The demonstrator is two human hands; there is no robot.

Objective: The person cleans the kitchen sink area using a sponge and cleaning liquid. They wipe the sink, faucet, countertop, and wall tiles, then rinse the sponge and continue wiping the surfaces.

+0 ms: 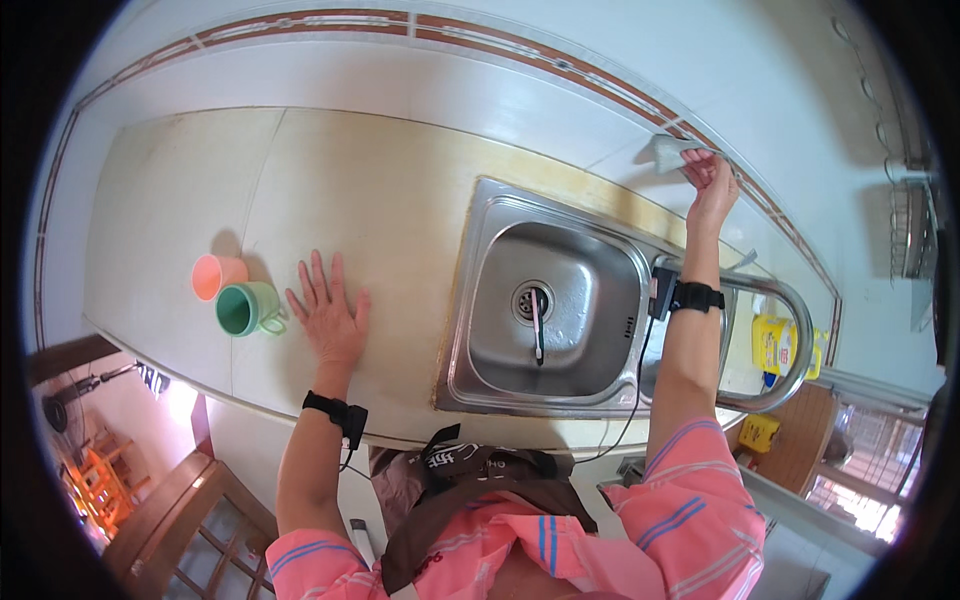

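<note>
My left hand (328,306) lies palm down on the beige countertop (390,195), fingers spread, holding nothing. Just left of it stand a green mug (259,304) with a handle and a pink cup (217,276), close together. My right hand (709,180) is raised at the tiled wall behind the sink, its fingers closed on a grey cloth (666,154). How the cloth meets the wall is unclear. Two toothbrushes (538,330), one with a pink handle and one dark, lie over the drain in the stainless steel sink (495,300).
A curved steel faucet (802,330) arches beside my right forearm, over a second basin partly hidden by that arm. Beyond it stands a yellow bottle (776,345) with a label. Cables run from the black bands on both wrists. A wooden glazed door (217,517) is at lower left.
</note>
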